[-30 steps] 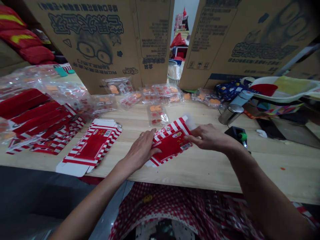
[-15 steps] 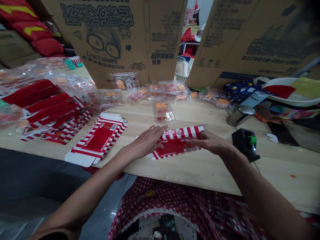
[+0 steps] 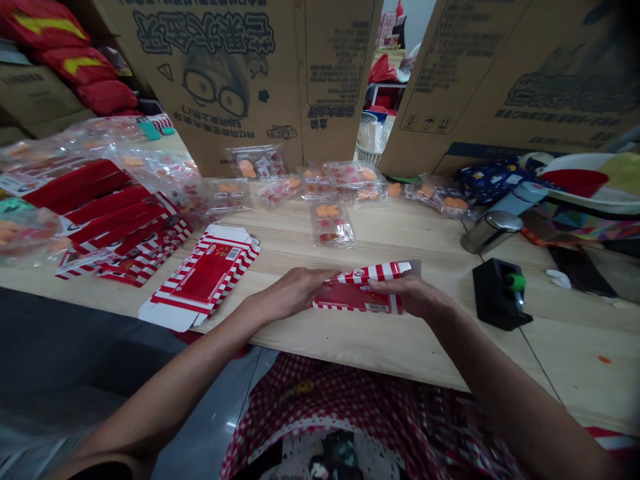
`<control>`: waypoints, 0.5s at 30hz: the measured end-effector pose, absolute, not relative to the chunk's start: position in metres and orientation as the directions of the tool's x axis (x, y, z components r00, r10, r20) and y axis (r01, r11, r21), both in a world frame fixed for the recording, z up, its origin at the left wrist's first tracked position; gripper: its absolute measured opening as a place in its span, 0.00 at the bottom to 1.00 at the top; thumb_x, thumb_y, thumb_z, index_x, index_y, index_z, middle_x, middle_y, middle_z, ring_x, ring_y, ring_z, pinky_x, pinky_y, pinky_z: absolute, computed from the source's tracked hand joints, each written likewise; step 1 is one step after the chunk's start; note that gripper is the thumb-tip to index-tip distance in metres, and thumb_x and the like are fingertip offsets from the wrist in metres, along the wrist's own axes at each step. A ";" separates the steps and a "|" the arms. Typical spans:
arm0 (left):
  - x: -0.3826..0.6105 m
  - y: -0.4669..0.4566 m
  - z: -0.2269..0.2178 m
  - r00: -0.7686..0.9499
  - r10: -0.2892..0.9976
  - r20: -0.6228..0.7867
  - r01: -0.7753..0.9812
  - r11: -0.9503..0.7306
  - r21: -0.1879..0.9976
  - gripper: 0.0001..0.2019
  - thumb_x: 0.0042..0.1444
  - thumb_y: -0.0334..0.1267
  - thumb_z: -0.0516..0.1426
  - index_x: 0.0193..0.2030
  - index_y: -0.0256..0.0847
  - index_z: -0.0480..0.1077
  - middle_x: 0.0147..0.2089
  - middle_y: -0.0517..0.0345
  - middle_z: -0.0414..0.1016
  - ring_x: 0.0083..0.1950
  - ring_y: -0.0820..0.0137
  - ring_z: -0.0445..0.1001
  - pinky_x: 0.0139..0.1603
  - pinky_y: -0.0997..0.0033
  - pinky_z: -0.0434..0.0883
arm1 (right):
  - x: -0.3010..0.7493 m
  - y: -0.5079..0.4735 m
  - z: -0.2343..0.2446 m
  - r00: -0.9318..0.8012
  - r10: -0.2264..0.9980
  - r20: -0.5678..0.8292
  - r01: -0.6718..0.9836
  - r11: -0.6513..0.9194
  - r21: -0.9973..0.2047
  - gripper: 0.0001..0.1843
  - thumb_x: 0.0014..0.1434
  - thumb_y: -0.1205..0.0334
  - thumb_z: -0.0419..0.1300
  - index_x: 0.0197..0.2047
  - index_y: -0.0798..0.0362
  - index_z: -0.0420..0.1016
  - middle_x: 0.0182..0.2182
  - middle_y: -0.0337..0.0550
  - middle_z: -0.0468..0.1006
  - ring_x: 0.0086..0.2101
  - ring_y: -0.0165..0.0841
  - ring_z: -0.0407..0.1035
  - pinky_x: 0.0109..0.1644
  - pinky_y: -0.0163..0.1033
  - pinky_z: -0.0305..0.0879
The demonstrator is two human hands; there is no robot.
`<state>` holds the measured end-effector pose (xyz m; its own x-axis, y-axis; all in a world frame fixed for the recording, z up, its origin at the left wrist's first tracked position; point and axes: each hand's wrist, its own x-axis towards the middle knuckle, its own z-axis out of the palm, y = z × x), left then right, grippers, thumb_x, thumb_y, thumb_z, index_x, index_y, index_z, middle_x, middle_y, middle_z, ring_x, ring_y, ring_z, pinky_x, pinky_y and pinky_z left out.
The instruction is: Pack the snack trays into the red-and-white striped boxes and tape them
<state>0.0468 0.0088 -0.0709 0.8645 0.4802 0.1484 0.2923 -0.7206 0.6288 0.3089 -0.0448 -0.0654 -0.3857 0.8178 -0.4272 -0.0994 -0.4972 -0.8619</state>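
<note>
A red-and-white striped cardboard box (image 3: 357, 298) lies between my hands near the table's front edge, partly folded out of flat. My left hand (image 3: 299, 292) grips its left end, with the fingers over the top edge. On its right end, my right hand (image 3: 414, 293) has the thumb on the front panel and the fingers behind, out of sight. To the left rests a stack of flat boxes (image 3: 210, 267) of the same print. Just beyond my hands lies a clear packet (image 3: 331, 225) with orange and red pieces.
More clear packets (image 3: 345, 175) line the back of the table below large brown cartons (image 3: 240, 87). Red striped boxes (image 3: 105, 207) are piled at the left. A black tape dispenser (image 3: 497, 293), a metal cup (image 3: 490, 231) and a white basin (image 3: 590, 177) stand at the right.
My left hand has closed in on the box's left end, and the box's front panel now faces me more squarely. The whole view has shifted slightly.
</note>
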 end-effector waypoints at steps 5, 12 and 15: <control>0.042 0.005 -0.066 0.544 0.826 0.150 0.423 -0.424 0.800 0.14 0.68 0.41 0.52 0.40 0.38 0.77 0.32 0.58 0.80 0.30 0.69 0.74 0.34 0.72 0.68 | 0.322 -0.039 -0.036 0.064 0.993 0.098 0.338 0.071 -0.938 0.15 0.58 0.49 0.66 0.39 0.51 0.83 0.34 0.44 0.83 0.35 0.39 0.75 0.40 0.42 0.70; 0.083 -0.037 -0.090 0.219 0.972 0.091 -0.038 -0.085 0.996 0.16 0.64 0.47 0.58 0.48 0.36 0.76 0.44 0.52 0.82 0.42 0.66 0.78 0.49 0.68 0.74 | 0.273 -0.036 -0.081 0.452 0.891 -0.041 -0.288 0.102 -0.952 0.30 0.60 0.33 0.53 0.47 0.50 0.77 0.39 0.48 0.83 0.38 0.42 0.77 0.38 0.44 0.72; 0.094 -0.047 -0.091 0.335 0.941 0.051 -0.079 -0.026 0.997 0.17 0.63 0.47 0.60 0.50 0.36 0.76 0.47 0.50 0.81 0.45 0.65 0.78 0.51 0.67 0.74 | 0.254 -0.034 -0.097 0.397 0.911 -0.110 -0.482 0.105 -0.870 0.22 0.57 0.39 0.57 0.41 0.48 0.76 0.35 0.42 0.83 0.35 0.41 0.78 0.35 0.43 0.73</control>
